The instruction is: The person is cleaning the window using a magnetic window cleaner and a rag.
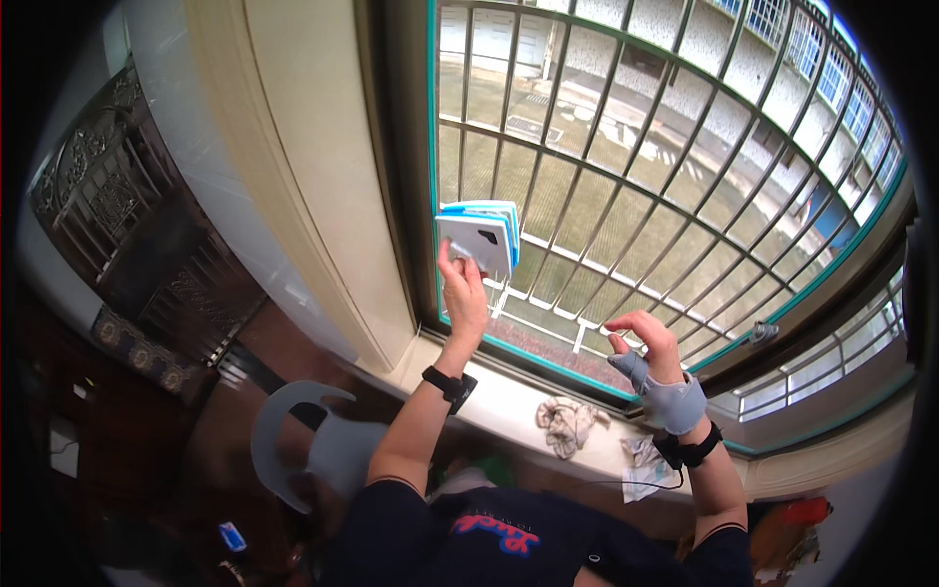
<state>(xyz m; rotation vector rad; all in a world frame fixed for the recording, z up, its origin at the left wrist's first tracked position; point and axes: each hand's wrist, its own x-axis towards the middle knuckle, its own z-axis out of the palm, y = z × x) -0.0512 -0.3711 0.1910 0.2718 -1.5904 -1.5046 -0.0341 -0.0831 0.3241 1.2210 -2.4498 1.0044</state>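
My left hand [464,297] is raised to the left side of the window glass [572,242]. It holds a white-and-blue window cleaner [478,242] by its lower part, one finger stretched along the white face. Several layers show at the cleaner's edge, and a dark mark sits on its front. Further right, my right hand [651,348] hovers near the lower part of the window with fingers bent and apart, holding nothing. A grey brace [671,402] wraps its thumb and wrist. Below, a crumpled cloth [568,425] lies on the pale windowsill [506,411].
Metal bars [587,165] stand outside the glass. A window latch [764,334] projects at the right frame. On the sill's right are a crumpled packet [642,469] and a dark cable [653,484]. A grey plastic chair [345,444] stands at the lower left, beside the wall.
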